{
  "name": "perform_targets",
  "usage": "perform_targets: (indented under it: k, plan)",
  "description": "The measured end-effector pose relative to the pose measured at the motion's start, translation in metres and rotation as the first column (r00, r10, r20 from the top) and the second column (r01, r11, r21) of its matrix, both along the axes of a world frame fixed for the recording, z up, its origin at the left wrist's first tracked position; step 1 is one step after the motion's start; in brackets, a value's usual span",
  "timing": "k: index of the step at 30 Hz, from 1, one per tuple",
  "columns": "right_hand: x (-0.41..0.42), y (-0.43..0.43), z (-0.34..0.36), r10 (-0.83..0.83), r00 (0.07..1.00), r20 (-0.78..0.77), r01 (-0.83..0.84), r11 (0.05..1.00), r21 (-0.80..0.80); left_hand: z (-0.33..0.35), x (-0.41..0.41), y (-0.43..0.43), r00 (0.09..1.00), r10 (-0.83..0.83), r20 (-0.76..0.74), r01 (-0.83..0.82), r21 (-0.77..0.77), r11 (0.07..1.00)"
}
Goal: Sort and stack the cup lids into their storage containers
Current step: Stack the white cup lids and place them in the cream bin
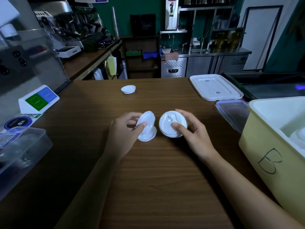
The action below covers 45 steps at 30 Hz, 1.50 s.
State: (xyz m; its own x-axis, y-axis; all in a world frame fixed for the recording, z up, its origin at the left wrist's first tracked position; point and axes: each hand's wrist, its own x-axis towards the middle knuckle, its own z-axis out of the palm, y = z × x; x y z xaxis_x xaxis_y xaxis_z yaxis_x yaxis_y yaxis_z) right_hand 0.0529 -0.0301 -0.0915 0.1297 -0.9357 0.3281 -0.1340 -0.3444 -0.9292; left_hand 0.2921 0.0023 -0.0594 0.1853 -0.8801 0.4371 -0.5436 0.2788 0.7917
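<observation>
**Surroundings**
- Brown wood-grain table (148,176), bearing all the items below.
- Far centre: small round white plastic lid (128,89), lying alone, well apart from both hands.
- Far right: white rectangular plastic box cover (214,87), lying flat.
- Nearer than that: clear rectangular cover with a blue rim (234,113), just beside the far corner of the tub, between the tub and the right hand.
- Right edge: pale yellow plastic tub (267,146), marked with a hand-drawn B, open at the top. White lids (297,138) show inside.
- Left edge: clear plastic box (21,151), contents too dim to tell.
- Behind the box: white wedge-shaped stand with green and blue panels (38,99) and a round dark blue sticker (18,123).

**Hands**
- Left hand (122,129): fingers curled, thumb and fingertips pinching a translucent white domed lid (146,119). Lid tilted up on edge, lower rim meeting a second white lid (147,137) that lies flat on the table.
- Right hand (193,131): grasps a flat white sip lid with a moulded tab (168,124), thumb pressed on the top face, fingers curled round the far rim. Resting on the table or just above it: cannot tell.
- Both held lids sit at the table's middle, just beside each other, apart.
</observation>
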Motion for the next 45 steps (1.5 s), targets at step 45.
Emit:
perform_targets:
  k: [45]
  plan:
    - [0.006, 0.012, 0.007, 0.185, 0.983, -0.017, -0.185, 0.982, -0.031, -0.011, -0.031, 0.004, 0.922, -0.374, -0.098, 0.377, 0.01, 0.926]
